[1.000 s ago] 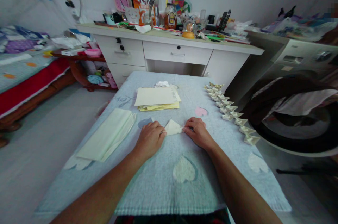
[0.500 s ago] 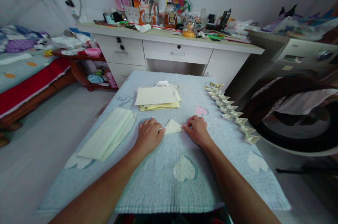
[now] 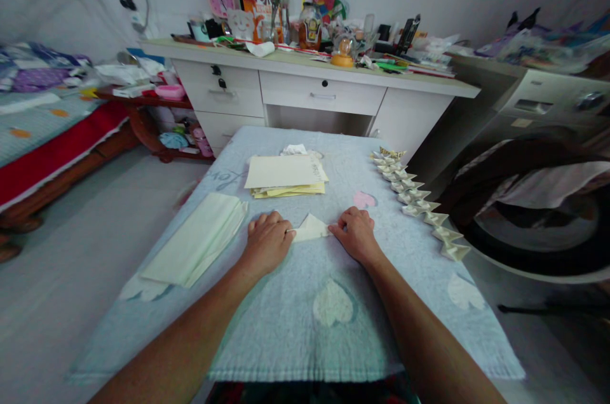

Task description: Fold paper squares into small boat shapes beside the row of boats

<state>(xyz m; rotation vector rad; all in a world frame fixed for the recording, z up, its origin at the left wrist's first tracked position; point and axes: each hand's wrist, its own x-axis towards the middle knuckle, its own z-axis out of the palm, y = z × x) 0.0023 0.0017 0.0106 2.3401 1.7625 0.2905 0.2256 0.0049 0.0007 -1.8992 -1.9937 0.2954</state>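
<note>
A small folded paper boat [image 3: 311,227] with a pointed peak lies on the cloth-covered table between my two hands. My left hand [image 3: 269,240] has its fingers curled, with thumb and forefinger pinching the paper's left end. At the right end, my right hand [image 3: 353,232] pinches the other tip between thumb and fingers. Beyond them sits a stack of cream and yellow paper sheets [image 3: 284,172]. To the left of my left hand lies a pile of pale green folded paper [image 3: 197,240]. A slanting row of similar folded paper boats [image 3: 414,201] runs down the table's right side.
A light blue cloth [image 3: 286,340] with heart patterns covers the table. Behind it stands a white desk [image 3: 324,83] crowded with jars, a clock and a snack bag. A washing machine [image 3: 538,105] is on the right, a bed [image 3: 52,131] on the left.
My left hand has shifted slightly left along the paper's end. The right hand keeps its hold with hardly any movement. The camera view has shifted a little.
</note>
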